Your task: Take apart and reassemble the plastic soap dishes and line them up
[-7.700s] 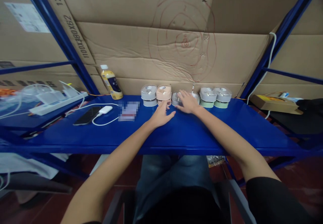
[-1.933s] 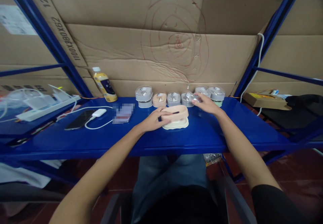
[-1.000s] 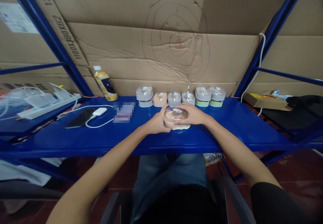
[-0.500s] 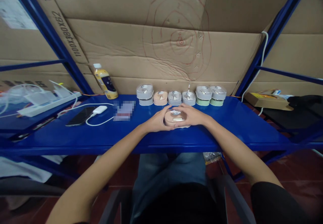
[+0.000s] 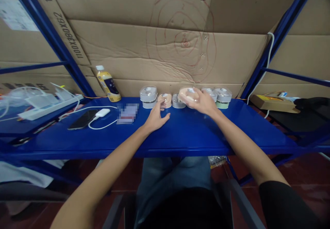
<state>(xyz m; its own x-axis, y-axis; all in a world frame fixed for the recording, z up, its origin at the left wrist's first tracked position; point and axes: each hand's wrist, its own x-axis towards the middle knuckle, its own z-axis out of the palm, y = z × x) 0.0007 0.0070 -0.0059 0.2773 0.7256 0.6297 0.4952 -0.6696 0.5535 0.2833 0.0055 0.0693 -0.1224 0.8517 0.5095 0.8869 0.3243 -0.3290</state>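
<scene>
In the head view, my right hand (image 5: 206, 104) grips a peach-coloured lidded container (image 5: 188, 93) and holds it up at the row of similar containers, partly covering the grey ones behind it. My left hand (image 5: 156, 117) is open, thumb apart from the fingers, with its fingertips at the front of another peach container (image 5: 168, 100); whether they touch it I cannot tell. To the left of that stands a taller grey container (image 5: 148, 94) under a clear cover. A grey container (image 5: 176, 101) shows partly in the middle, and a green-based container (image 5: 223, 97) stands at the right end.
The blue table (image 5: 180, 136) backs onto a cardboard wall (image 5: 116, 43). On the left are a yellow bottle (image 5: 108, 84), a black phone (image 5: 82, 119), a white charger (image 5: 102, 112) with a cable, and a blurred-out card (image 5: 128, 113). Blue shelf posts (image 5: 281, 33) rise at the sides.
The peach container, earlier between both hands near the table's middle, has been lifted back toward the row in my right hand. My left hand has let go and moved left.
</scene>
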